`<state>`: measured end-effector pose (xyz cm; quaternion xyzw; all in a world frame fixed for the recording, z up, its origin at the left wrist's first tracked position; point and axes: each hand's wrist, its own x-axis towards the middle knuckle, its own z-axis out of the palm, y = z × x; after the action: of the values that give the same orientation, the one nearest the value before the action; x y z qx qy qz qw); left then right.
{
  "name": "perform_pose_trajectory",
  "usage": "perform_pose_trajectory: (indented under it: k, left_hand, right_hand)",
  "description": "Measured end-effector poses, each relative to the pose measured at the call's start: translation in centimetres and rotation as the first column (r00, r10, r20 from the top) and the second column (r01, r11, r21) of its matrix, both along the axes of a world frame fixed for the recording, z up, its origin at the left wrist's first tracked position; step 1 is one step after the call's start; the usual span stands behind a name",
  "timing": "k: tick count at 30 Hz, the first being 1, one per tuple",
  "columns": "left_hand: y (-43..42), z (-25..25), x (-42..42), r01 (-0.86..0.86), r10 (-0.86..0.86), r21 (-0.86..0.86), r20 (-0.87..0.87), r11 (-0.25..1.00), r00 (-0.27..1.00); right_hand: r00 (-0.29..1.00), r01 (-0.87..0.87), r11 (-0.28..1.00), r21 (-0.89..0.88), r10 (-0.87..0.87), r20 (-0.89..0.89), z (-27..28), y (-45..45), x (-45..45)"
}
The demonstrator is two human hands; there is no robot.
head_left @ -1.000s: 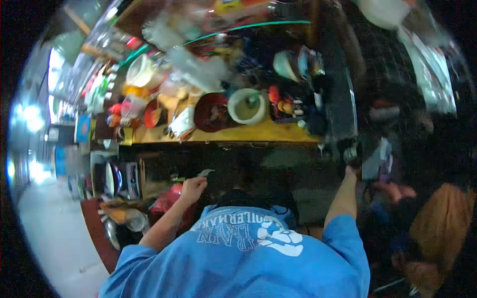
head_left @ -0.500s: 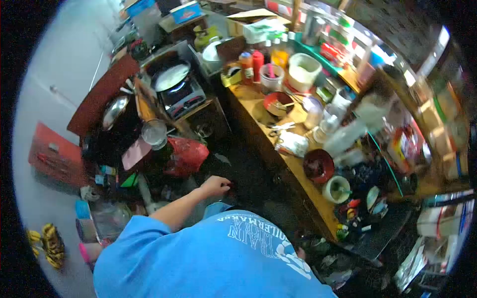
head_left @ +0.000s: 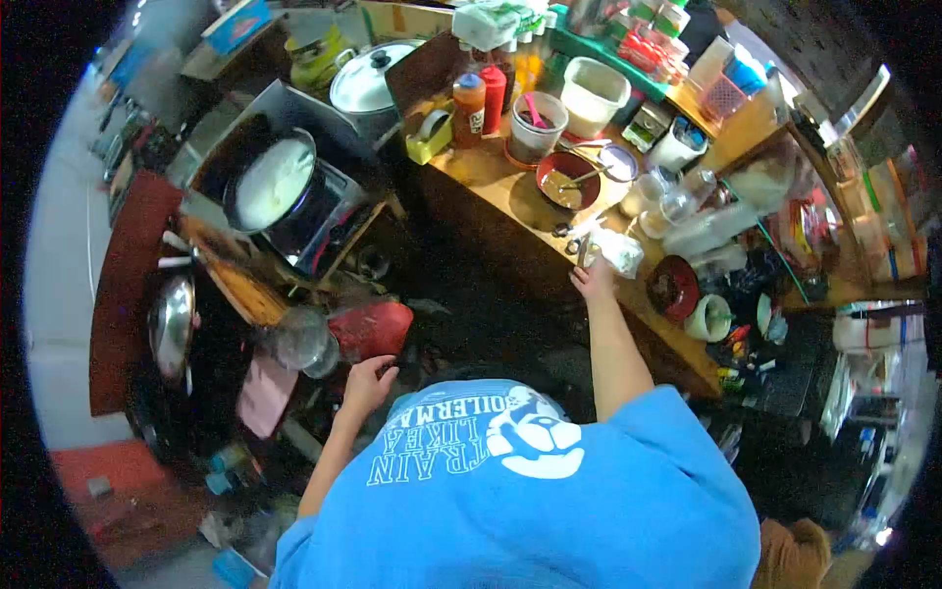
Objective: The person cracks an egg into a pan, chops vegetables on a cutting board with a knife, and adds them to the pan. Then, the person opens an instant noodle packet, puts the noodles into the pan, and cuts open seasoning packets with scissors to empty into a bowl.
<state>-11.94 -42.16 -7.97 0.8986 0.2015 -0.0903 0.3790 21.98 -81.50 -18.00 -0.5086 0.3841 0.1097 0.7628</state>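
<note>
My right hand (head_left: 595,282) reaches to the near edge of the wooden counter, with its fingers closed around what look like scissors (head_left: 586,251); the grip is small and partly hidden. Just beyond it lies a crumpled white plastic packet (head_left: 615,252). A dark red bowl (head_left: 569,181) with a spoon in it stands farther back on the counter. My left hand (head_left: 369,381) hangs low in front of my body, fingers loosely curled and thumb apart, with nothing visible in it. Near that hand are a red plastic bag (head_left: 378,329) and a clear container (head_left: 302,339).
On the left, a pan (head_left: 275,184) with pale contents sits on a gas stove (head_left: 329,221). Behind it is a lidded pot (head_left: 375,83). Sauce bottles (head_left: 469,110), a white tub (head_left: 594,96) and another red bowl (head_left: 673,286) crowd the counter (head_left: 471,187).
My right hand has come up from low beside my body to the counter and the scissors. My view has turned toward the counter. My left hand remains low.
</note>
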Motion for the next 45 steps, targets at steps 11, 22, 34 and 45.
perform_pose_trajectory:
  k: [11, 22, 34, 45]
  left_hand:
    - [6.8, 0.9, 8.2, 0.39, -0.394, 0.059, 0.099, 0.919, 0.914]
    - [-1.4, 8.8, 21.7, 0.479, -0.41, -0.189, 0.31, 0.857, 0.858]
    - [-2.6, 24.6, 31.5, 0.137, -0.167, 0.098, 0.67, 0.986, 0.723]
    - [18.4, 24.7, 26.9, -0.427, 0.468, -0.219, 0.582, 0.877, 0.665]
  right_hand:
    - [0.878, 0.475, 0.825, 0.306, -0.469, -0.098, -2.5, -1.7, 2.9]
    - [0.867, -0.05, 0.993, -0.109, 0.097, 0.488, 8.2, 3.0, -6.8]
    - [0.465, -0.722, 0.666, 0.189, 0.264, 0.845, 22.1, 18.5, 5.0]
    - [0.362, -0.932, 0.203, 0.301, 0.575, 0.734, 26.2, 46.1, 8.7]
